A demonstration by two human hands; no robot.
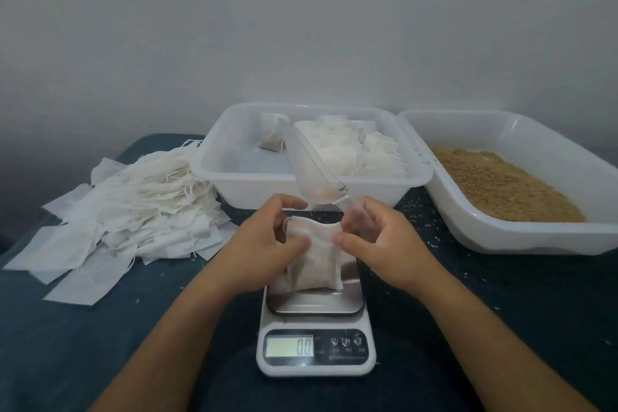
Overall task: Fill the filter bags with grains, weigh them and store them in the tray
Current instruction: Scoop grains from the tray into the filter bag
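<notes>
Over the steel platform of the kitchen scale [316, 334] we hold a filled filter bag [314, 257] upright, its bottom resting on or just above the platform; we cannot tell which. Our left hand [267, 241] pinches the bag's left edge between thumb and fingers. Our right hand [378, 237] pinches the right top corner, and its curled fingers also grip the handle of a clear plastic scoop [311, 167], whose bowl slants up and back over the front rim of the storage tray [214, 160]. A few brown grains lie in the scoop near the handle. The scale's display reads zeros.

The white plastic storage tray sits just behind the scale, with rows of filled bags [354, 150] packed along its right side and one lone bag [271, 137] at the back left; its left floor is bare. Touching its right rim is a second white tray [521, 237] heaped with coarse tan grains [501, 184]. At left, well apart from the scale, a loose heap of flat, papery empty bags [133, 211] with string ties spreads to the table's edge. The dark blue tablecloth [100, 328] is flecked with stray grains, with open cloth on both sides of the scale.
</notes>
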